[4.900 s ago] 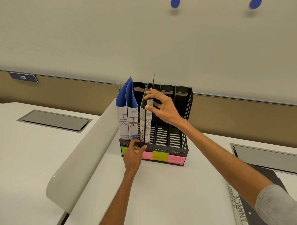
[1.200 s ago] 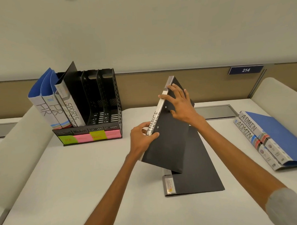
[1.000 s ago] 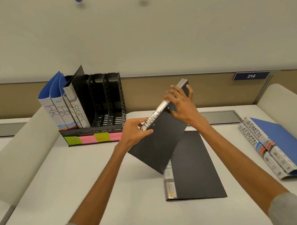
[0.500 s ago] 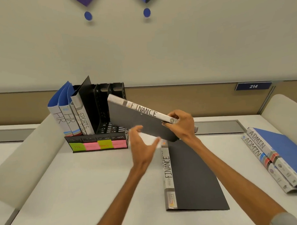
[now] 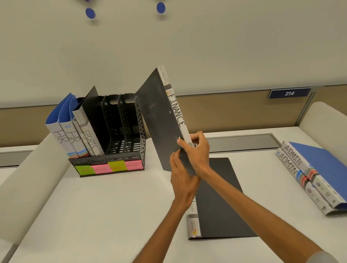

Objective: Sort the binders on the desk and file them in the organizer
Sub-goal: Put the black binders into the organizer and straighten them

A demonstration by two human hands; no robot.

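From my head camera, I hold a black FINANCE binder [image 5: 164, 120] up in the air with both hands. It stands almost upright and leans a little to the left. Its white spine faces me. My right hand [image 5: 197, 150] is closed around the bottom of the spine. My left hand [image 5: 182, 182] presses on the black cover at the lower corner, with its fingers bent against it.

The binder is just to the right of the black organizer [image 5: 117, 137] and in front of its right wall, but I cannot tell if they touch. The organizer sits on the white tabletop [image 5: 104, 208]. Its left slots hold two blue HR binders [image 5: 64, 127] and a SPORTS binder [image 5: 88, 134]. The two right slots have nothing in them. Green, pink and yellow labels [image 5: 109, 167] run along its front.

Another black binder [image 5: 220, 208] lies flat on the tabletop under my arms. Two blue ADMIN binders [image 5: 316, 177] lie stacked far to the right.
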